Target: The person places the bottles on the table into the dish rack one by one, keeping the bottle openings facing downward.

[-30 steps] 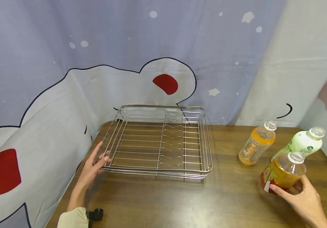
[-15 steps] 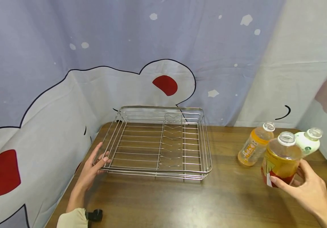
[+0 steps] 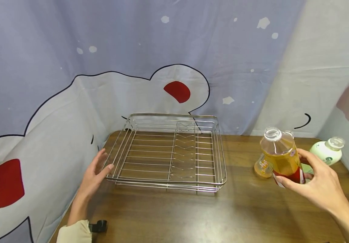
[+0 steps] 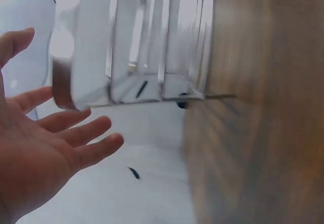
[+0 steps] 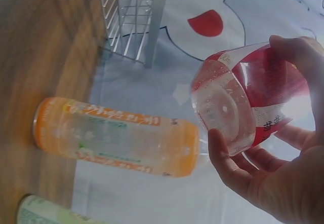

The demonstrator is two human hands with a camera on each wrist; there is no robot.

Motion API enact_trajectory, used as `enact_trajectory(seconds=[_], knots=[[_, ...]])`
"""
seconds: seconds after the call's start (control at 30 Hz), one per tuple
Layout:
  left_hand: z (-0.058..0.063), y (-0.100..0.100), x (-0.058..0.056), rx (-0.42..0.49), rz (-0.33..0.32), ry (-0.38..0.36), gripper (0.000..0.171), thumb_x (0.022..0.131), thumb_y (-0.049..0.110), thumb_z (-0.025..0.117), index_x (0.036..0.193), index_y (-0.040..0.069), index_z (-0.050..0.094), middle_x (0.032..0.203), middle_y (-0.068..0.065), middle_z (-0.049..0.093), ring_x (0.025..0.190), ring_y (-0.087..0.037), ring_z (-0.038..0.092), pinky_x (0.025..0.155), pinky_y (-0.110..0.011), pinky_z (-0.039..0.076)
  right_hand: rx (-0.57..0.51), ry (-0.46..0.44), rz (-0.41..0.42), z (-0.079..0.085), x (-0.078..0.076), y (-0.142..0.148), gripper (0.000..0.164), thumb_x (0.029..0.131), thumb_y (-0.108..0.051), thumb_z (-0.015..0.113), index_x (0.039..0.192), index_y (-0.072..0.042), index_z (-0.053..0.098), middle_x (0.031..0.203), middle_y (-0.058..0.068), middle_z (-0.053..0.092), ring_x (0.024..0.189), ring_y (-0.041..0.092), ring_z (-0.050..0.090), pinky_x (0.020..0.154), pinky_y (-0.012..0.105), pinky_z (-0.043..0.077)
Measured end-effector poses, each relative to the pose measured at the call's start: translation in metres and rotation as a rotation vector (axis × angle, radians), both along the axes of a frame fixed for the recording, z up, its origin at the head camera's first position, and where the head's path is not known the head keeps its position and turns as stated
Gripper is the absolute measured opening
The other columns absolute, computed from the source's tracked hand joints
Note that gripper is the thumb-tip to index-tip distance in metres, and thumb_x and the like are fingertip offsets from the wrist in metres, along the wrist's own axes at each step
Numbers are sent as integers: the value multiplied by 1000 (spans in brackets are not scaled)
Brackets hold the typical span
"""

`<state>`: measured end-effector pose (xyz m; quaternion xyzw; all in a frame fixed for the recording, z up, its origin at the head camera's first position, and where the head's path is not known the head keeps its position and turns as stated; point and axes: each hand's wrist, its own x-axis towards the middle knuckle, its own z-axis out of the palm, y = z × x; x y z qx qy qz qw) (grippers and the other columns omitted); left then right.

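Observation:
My right hand [image 3: 321,180] grips a clear plastic bottle [image 3: 284,157] with a yellow and red label, held up off the table. In the right wrist view, the thumb and fingers wrap the lower part of this bottle [image 5: 248,92], and its clear base shows. Partly behind it in the head view stands an orange-labelled bottle [image 3: 262,167]. Beside the left front corner of a wire dish rack [image 3: 162,185] is my left hand [image 3: 93,175], its fingers spread. The left wrist view shows that hand [image 4: 45,143] near the rack's metal rim [image 4: 63,77]; whether a finger touches it I cannot tell.
A pale green bottle [image 3: 327,152] stands at the right, behind my right hand. The rack sits on a wooden table [image 3: 192,216] toward the back left. A patterned curtain [image 3: 116,94] hangs right behind the table.
The yellow and red bottle has risen and moved left with my right hand, now covering part of the orange-labelled bottle. My left hand has drawn back slightly from the rack's corner.

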<state>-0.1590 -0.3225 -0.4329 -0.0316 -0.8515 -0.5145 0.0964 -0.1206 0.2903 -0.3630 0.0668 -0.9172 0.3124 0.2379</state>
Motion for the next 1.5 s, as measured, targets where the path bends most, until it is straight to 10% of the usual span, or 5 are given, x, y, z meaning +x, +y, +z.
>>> enact_trajectory(seconds=[0.23, 0.57, 1.5], knots=[[23, 16, 3, -132, 52, 164, 68, 94, 14, 67, 154, 10, 34, 151, -23, 39, 132, -44, 40, 102, -61, 34, 1, 112, 82, 12, -11, -13, 86, 48, -12, 99, 125, -8, 62, 101, -17, 54, 91, -6, 47, 62, 3, 42], [42, 62, -4, -176, -64, 364, 72, 84, 6, 75, 149, 7, 43, 150, -15, 44, 138, -35, 37, 104, -60, 35, 169, 213, 128, 23, -24, -36, 85, 44, -23, 98, 120, -6, 63, 104, 11, 59, 86, 17, 48, 63, 29, 38], [53, 184, -22, -50, -441, 424, 76, 79, 10, 80, 147, 6, 45, 148, -10, 47, 136, -24, 43, 103, -49, 43, 459, 243, 217, 30, -49, -96, 74, 55, -26, 88, 120, -13, 57, 105, 15, 53, 97, 38, 52, 52, 57, 52]])
